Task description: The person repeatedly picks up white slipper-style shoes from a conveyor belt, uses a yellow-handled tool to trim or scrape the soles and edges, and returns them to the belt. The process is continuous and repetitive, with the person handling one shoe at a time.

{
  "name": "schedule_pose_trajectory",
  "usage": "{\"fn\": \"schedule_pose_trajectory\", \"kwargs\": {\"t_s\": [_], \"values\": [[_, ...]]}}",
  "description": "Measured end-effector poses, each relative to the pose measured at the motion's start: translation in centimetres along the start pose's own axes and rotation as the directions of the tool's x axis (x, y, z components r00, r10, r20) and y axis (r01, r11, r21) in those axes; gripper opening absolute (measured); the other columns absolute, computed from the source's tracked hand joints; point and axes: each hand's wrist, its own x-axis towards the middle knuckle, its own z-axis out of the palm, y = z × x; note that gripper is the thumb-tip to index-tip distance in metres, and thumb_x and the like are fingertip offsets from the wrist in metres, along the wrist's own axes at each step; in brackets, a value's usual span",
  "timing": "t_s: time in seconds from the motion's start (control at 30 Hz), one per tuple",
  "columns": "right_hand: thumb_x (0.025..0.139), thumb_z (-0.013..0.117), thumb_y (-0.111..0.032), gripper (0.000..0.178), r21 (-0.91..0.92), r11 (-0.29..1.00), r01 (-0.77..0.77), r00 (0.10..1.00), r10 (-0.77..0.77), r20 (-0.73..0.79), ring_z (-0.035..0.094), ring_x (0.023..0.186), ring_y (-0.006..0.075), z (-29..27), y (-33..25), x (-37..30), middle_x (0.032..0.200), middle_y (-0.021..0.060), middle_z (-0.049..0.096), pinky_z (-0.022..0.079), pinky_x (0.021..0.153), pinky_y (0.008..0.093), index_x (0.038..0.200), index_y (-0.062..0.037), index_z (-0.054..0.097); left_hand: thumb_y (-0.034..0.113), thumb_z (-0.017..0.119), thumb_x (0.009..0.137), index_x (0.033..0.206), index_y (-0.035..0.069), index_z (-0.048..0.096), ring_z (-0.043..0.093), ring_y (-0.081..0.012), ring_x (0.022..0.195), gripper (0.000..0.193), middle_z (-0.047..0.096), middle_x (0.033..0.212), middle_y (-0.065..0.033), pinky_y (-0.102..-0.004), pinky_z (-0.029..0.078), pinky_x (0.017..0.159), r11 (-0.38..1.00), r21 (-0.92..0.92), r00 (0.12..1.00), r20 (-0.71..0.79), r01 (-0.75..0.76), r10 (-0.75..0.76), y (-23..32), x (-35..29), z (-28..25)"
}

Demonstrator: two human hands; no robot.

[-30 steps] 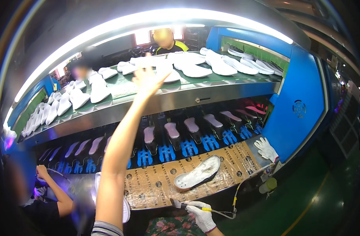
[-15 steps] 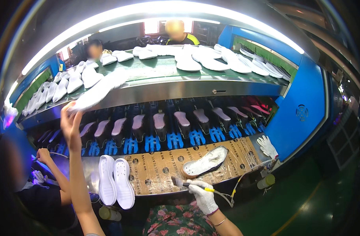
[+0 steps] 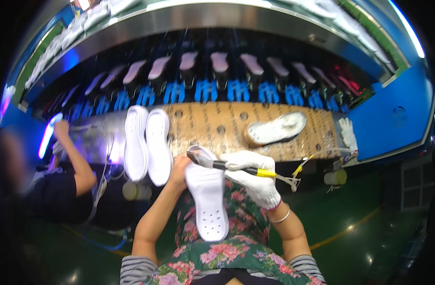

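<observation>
The bare left hand (image 3: 179, 172) grips the white sole (image 3: 208, 197) near its far end, before the flowered apron (image 3: 217, 255); the gloved right hand (image 3: 253, 176) pinches a brush (image 3: 203, 160) over it. Beyond, I see two more soles (image 3: 135, 145) left of the cardboard (image 3: 198, 118).

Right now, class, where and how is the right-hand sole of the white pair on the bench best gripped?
Probably the near end of the right-hand sole, pinched top and bottom from the front: that end appears to jut past the edge of the bench, while its left side lies close to the left-hand sole.
</observation>
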Motion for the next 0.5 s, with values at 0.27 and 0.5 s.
{"fn": "schedule_pose_trajectory", "kwargs": {"t_s": [0.27,0.5], "values": [[0.084,0.082,-0.003,0.016,-0.251,0.956,0.151,0.989,-0.144,0.046,0.077,0.092,0.0197,-0.6,2.9,0.0,0.105,0.0139,0.081,0.061,0.083,0.0321,0.100,-0.0023,0.082,0.102,0.015,0.082,0.166,0.005,0.032,0.051,-0.0555,0.138,0.130,0.053,0.151,-0.0321,-0.0625,0.039,0.118,0.744,-0.421,0.818,0.497,0.518,-0.289,-5.8,-8.7,2.3],[0.073,0.083,0.002,0.028,-0.460,0.789,0.407,0.912,-0.377,0.160,0.077,0.092,0.0296,0.5,2.9,1.6,0.107,0.0148,0.081,0.060,0.081,0.0377,0.100,-0.0052,0.081,0.100,0.007,0.084,0.158,0.006,0.041,0.070,-0.0408,0.113,0.125,0.065,0.129,-0.0233,-0.0553,0.055,0.101,0.777,-0.554,0.949,0.256,0.298,-0.182,-4.4,-6.2,6.0]]}}
